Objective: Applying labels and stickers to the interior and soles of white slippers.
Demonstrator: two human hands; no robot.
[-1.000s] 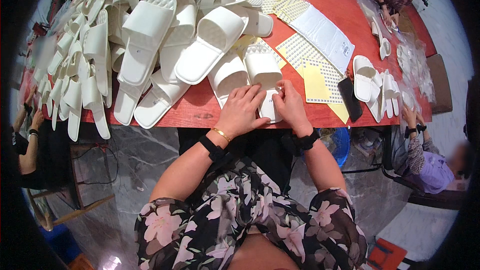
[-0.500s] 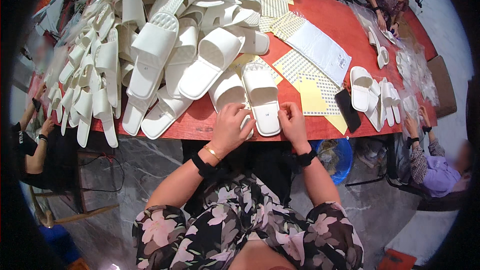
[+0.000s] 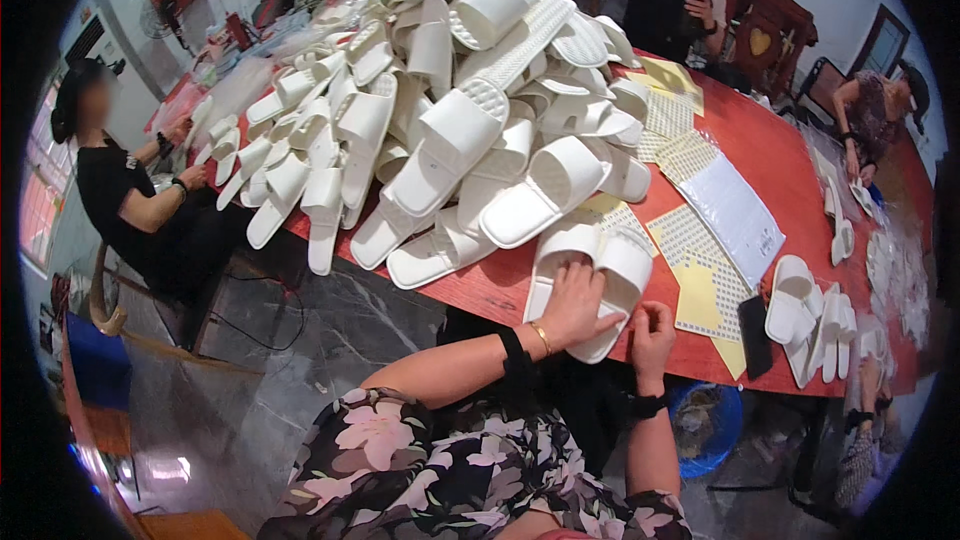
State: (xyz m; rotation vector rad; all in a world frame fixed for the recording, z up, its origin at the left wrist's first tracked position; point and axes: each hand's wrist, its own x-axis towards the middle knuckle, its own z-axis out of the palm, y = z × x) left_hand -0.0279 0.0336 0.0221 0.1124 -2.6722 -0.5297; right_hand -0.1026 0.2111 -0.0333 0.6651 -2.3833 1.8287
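Observation:
In front of me, a pair of white slippers (image 3: 622,265) lies side by side at the table's near edge. My left hand (image 3: 572,305) grips the left slipper of the pair, its fingers reaching into the foot opening. The left thumb stretches across onto the right slipper's heel. Just right of that heel is my right hand (image 3: 652,340), thumb and fingers pinched together; whatever they may hold is too small to make out. A big heap of white slippers (image 3: 450,150) rises behind and to the left.
Yellow sticker sheets (image 3: 700,275), a white plastic packet (image 3: 735,215) and a black phone (image 3: 755,335) lie right of the pair on the red table (image 3: 470,285). More slippers (image 3: 792,295) stand beyond. A blue bin (image 3: 705,430) is below the edge. Other people sit around.
The view has swung left and up, showing more of the room. My left hand has pushed farther over the slippers. My right hand stays beside the right slipper's heel, still pinched.

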